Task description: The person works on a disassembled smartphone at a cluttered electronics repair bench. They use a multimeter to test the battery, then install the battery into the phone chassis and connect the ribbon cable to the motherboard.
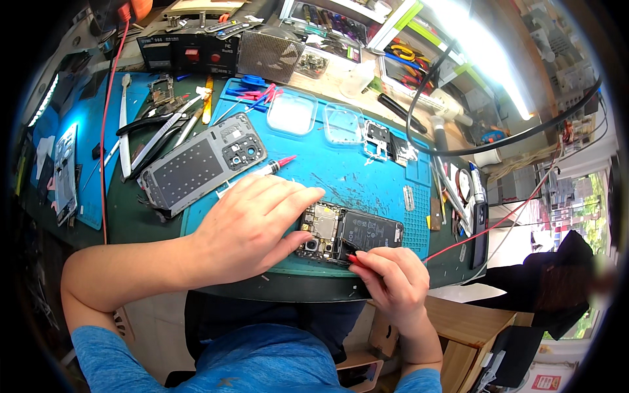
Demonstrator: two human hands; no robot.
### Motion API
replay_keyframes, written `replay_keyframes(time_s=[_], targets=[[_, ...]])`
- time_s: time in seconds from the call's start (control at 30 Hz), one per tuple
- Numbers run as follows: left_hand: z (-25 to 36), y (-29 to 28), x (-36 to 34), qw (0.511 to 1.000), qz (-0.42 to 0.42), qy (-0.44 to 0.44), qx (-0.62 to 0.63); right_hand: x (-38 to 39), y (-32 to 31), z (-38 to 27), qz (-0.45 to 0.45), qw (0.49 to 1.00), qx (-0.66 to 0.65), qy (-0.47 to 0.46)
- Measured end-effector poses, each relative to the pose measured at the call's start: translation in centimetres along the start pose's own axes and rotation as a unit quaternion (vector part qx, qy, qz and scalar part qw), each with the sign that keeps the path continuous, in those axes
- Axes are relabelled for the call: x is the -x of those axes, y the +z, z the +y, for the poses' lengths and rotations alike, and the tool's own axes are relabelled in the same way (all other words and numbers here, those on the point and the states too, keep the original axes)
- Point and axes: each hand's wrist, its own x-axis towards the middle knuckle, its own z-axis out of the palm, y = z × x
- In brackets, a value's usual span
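An opened smartphone (326,226) lies on the blue work mat near its front edge, with its circuit board, cameras and black battery (371,230) exposed. My left hand (252,223) grips its left end, index finger along the far edge and thumb on the near edge. My right hand (397,278) pinches a small red tool (354,259) with a dark tip, against the phone's near side beside the battery. Its exact kind is hidden by the fingers. Left of the phone rests a detached grey phone back cover (204,164), with a syringe (265,169) partly behind my left hand.
Two clear plastic boxes (292,111) stand farther back on the mat, beside small phone parts (378,139). Pliers and tweezers (157,141) lie at left, more tweezers (451,196) at right. A round magnifier rim (452,152) overhangs the upper right. A red cable (498,224) crosses the right side.
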Motion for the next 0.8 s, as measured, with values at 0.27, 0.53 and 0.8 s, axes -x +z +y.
replay_keyframes(time_s=[0.27, 0.53, 0.8], targets=[[0.0, 0.1, 0.0, 1.000, 0.000, 0.004, -0.004, 0.6, 1.4, 0.0, 0.030, 0.998, -0.028, 0.049], [0.0, 0.0, 0.0, 1.000, -0.006, 0.002, -0.016, 0.7, 1.8, 0.0, 0.041, 0.997, -0.033, 0.049], [0.2, 0.1, -0.4, 1.000, -0.004, -0.004, -0.014, 0.3, 1.2, 0.2, 0.043, 0.997, -0.057, 0.038]])
